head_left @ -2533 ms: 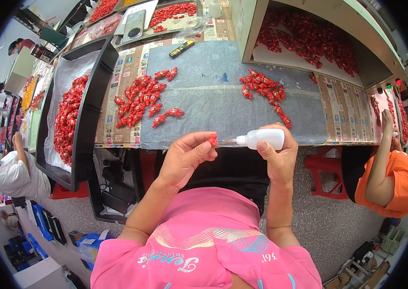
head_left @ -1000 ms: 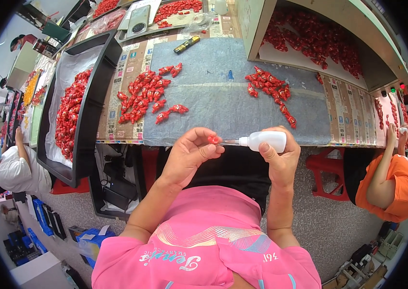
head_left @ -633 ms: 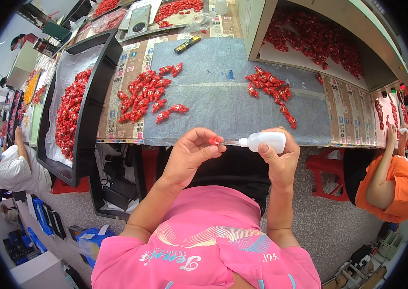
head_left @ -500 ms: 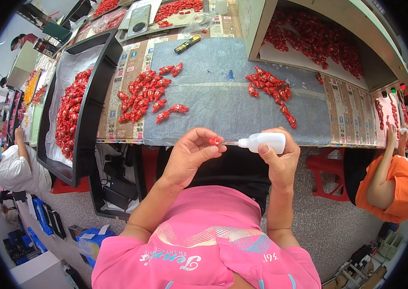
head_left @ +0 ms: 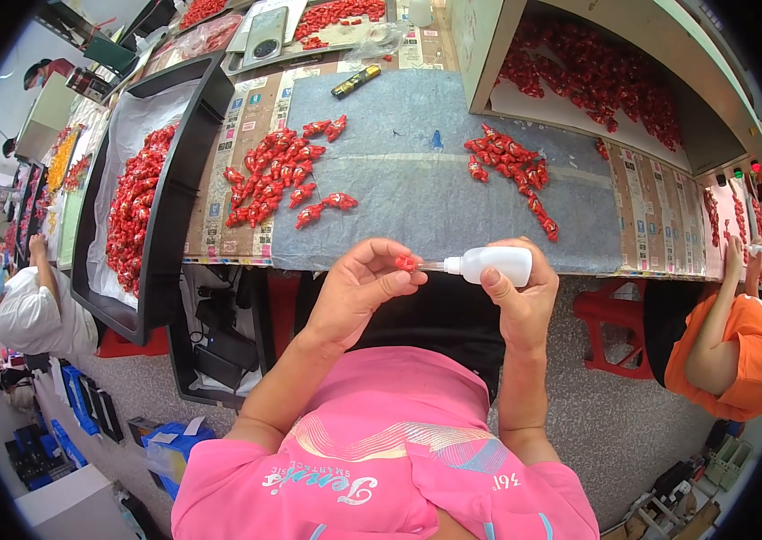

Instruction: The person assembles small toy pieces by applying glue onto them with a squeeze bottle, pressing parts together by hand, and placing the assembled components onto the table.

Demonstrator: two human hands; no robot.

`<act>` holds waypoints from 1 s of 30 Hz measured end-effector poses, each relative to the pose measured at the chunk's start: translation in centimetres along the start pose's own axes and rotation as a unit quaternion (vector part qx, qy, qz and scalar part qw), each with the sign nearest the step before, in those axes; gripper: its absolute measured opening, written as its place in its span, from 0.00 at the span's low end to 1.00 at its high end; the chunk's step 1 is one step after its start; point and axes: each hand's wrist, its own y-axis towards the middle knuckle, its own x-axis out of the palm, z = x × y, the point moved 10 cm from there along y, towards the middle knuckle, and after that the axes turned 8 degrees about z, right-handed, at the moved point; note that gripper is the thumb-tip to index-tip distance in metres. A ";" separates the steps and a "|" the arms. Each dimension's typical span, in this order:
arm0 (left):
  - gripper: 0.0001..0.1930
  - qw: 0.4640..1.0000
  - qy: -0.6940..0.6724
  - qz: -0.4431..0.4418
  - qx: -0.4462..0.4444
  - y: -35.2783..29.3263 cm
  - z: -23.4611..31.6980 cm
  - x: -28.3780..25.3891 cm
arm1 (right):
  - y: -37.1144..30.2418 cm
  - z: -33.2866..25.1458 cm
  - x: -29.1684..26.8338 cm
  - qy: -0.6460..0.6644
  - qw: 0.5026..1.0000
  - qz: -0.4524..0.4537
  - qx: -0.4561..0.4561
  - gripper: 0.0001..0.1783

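Between the thumb and fingers of my left hand [head_left: 358,286] is a small red plastic piece [head_left: 407,263], partly covered by the fingertips. My right hand [head_left: 525,301] grips a white squeeze bottle [head_left: 496,265], tipped on its side. Its thin needle nozzle [head_left: 432,266] points left and reaches the red piece. Both hands are just off the table's near edge. Beyond them, a loose pile of red figure-like pieces [head_left: 277,171] lies on the left of the grey-blue mat [head_left: 381,198], and a smaller group of red pieces [head_left: 509,157] lies on its right.
A black tray [head_left: 184,171] full of red pieces stands at the left. At the back right, an open-fronted box [head_left: 480,54] holds many more. A dark marker-like stick [head_left: 356,81] and a phone [head_left: 266,36] lie farther back. Co-workers sit left and right [head_left: 727,360].
The view has shifted slightly, so the table and its contents appear a little to the right. My hands keep the same hold, with the nozzle still at the red piece.
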 end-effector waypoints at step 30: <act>0.13 0.999 -0.029 -0.008 -0.014 -0.3 0.2 -0.3 | 2.2 1.7 0.8 -0.004 0.999 0.038 0.019 0.20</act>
